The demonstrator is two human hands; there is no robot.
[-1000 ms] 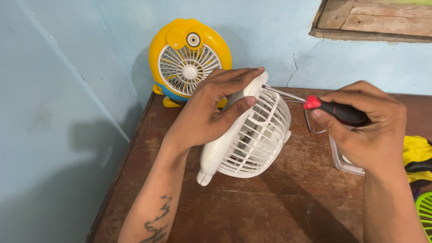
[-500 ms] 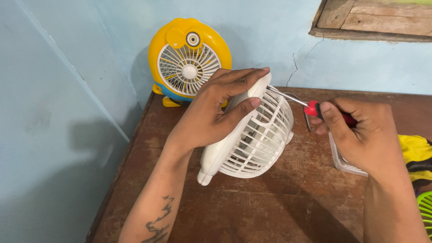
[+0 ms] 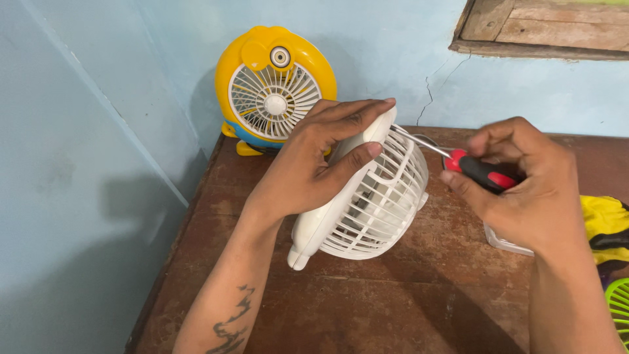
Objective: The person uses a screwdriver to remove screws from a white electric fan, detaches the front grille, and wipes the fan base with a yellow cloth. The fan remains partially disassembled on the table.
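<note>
On wooden table (image 3: pixel 406 288), left hand (image 3: pixel 304 167) gripping tilted white fan (image 3: pixel 373 196), right hand (image 3: pixel 524 190) clasping screwdriver (image 3: pixel 475 172), shaft aimed up-left at fan's top

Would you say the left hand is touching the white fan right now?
Touching. The head view shows the left hand laid over the white fan, its fingers pressed on the fan's rim.

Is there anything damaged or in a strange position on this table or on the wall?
Yes. The blue wall has a thin crack running down toward the table. The white fan leans tilted under the left hand, not upright like the yellow fan.
</note>
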